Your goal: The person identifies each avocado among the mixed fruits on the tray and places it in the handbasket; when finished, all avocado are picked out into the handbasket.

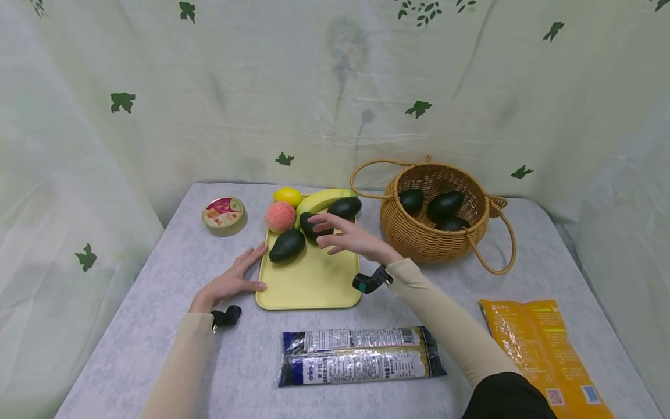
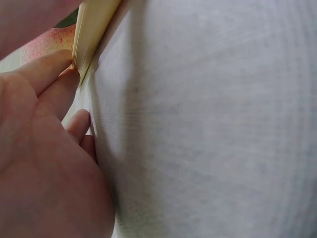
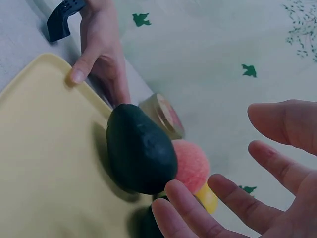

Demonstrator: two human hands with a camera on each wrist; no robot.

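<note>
My left hand (image 1: 232, 282) rests at the left edge of a yellow tray (image 1: 324, 282), fingers extended along its rim and thumb at its side. Above the tray hovers my right hand (image 1: 353, 238), fingers spread and holding nothing. It partly covers a dark green avocado (image 1: 310, 226). Another avocado (image 1: 287, 246) lies near the left rim; a third avocado (image 1: 345, 207) is at the far right. Along the tray's back are a banana (image 1: 325, 199), a pink peach (image 1: 280, 217) and a yellow lemon (image 1: 288, 197). In the right wrist view, the spread fingers are close to the nearest avocado (image 3: 141, 151).
A wicker basket (image 1: 419, 244) with looped handles stands at the back right, with several avocados inside. A round tin (image 1: 224, 215) sits at the back left. In front of the tray lies a long plastic packet (image 1: 361, 356), and an orange bag (image 1: 544, 349) lies at the right.
</note>
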